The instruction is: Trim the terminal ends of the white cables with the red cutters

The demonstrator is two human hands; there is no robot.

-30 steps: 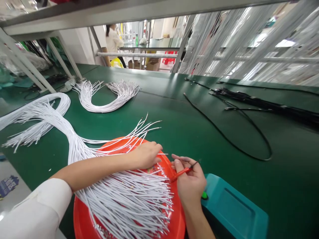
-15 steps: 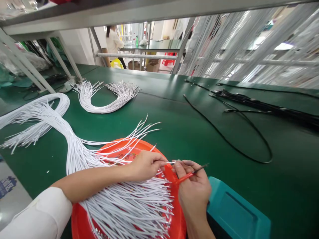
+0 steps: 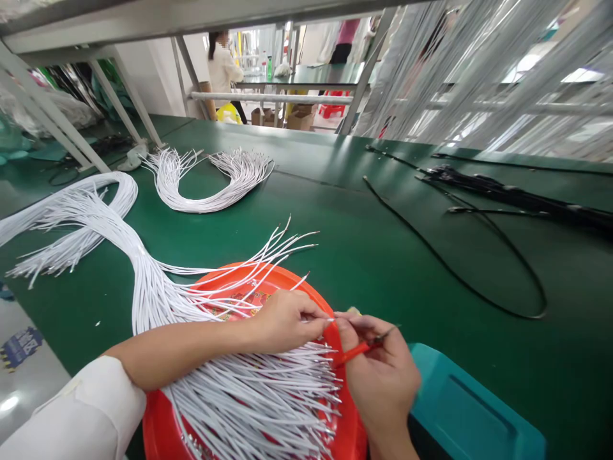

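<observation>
My left hand (image 3: 290, 322) is closed in a pinch on the end of a white wire, over the bundle of white wires (image 3: 249, 383). The fingertips of my right hand (image 3: 380, 367) meet it at the wire's tip; what they pinch there is too small to make out. A tool with a red handle (image 3: 353, 352) and a dark metal tip lies across my right palm, held by the fingers; its exact kind cannot be told. Under both hands sits a red plastic basin (image 3: 230, 271), the wires spread over it and small shiny pieces at its bottom.
A teal plastic box (image 3: 479, 409) stands right of the basin. Behind lies a curved bundle of white wires (image 3: 205, 203), with another bundle (image 3: 115, 185) at left. Black cables (image 3: 502, 191) lie at right on the green table (image 3: 325, 191). A metal shelf frame rises overhead; people are in the background.
My left hand has come down to the wire's end, and both hands' fingertips have come together around it. The red-handled tool has stayed in my right hand. The view has shifted slightly.
</observation>
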